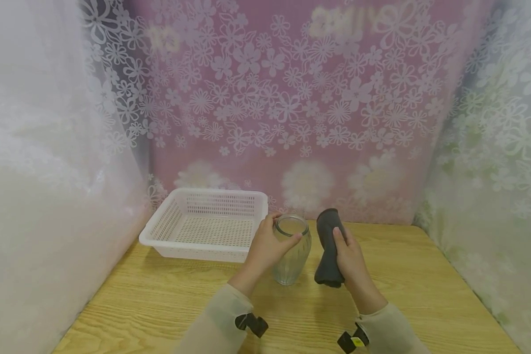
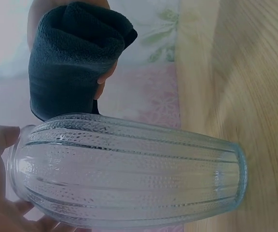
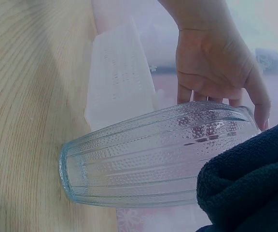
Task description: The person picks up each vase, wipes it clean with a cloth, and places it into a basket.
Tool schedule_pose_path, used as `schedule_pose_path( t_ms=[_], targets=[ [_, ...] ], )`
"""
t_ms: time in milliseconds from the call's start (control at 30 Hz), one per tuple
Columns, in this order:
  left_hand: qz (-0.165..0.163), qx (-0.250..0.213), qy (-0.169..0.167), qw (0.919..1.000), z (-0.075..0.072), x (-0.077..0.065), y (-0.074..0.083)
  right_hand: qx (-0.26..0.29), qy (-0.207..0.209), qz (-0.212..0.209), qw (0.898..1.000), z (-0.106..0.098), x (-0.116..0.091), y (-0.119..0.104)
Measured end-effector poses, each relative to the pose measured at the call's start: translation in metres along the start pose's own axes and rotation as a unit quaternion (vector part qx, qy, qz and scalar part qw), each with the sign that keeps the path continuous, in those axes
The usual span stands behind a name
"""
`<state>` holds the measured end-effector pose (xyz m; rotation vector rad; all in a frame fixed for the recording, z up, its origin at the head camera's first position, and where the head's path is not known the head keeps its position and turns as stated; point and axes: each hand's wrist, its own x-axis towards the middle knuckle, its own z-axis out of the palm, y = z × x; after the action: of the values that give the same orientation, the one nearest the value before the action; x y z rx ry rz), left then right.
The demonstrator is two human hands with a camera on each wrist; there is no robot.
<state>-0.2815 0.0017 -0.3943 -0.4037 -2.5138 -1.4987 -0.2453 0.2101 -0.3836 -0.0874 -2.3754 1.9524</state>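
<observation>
A clear ribbed glass vase (image 1: 290, 260) stands upright on the wooden table, its textured side filling much of the left wrist view (image 2: 129, 174). Around its neck my left hand (image 1: 267, 244) grips, thumb on the near side and fingers behind. Just right of the vase, my right hand (image 1: 351, 256) holds a bunched dark grey cloth (image 1: 329, 248), thumb on top of it. In the right wrist view the cloth (image 3: 255, 179) overlaps the vase's upper part; whether they touch I cannot tell.
A white plastic basket (image 1: 203, 250) with slotted sides sits at the back left, beside the left hand. Flowered sheets (image 1: 287, 98) hang behind and along both sides of the wooden table (image 1: 407, 285).
</observation>
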Motion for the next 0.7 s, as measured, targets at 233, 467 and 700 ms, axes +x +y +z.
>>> schedule_pose_path(
  t_ms=[233,467,700],
  targets=[
    [-0.008,-0.021,-0.05,0.9985,-0.008,0.007,-0.001,0.002,0.014,-0.037,0.999,0.003,-0.001,0.0],
    [-0.019,-0.065,-0.106,0.992,-0.015,0.012,-0.003,-0.017,0.039,-0.078,0.996,0.007,-0.001,0.002],
    [-0.013,-0.07,-0.136,0.9881,-0.019,0.018,-0.006,-0.047,0.063,-0.164,0.983,0.015,0.002,0.004]
  ],
)
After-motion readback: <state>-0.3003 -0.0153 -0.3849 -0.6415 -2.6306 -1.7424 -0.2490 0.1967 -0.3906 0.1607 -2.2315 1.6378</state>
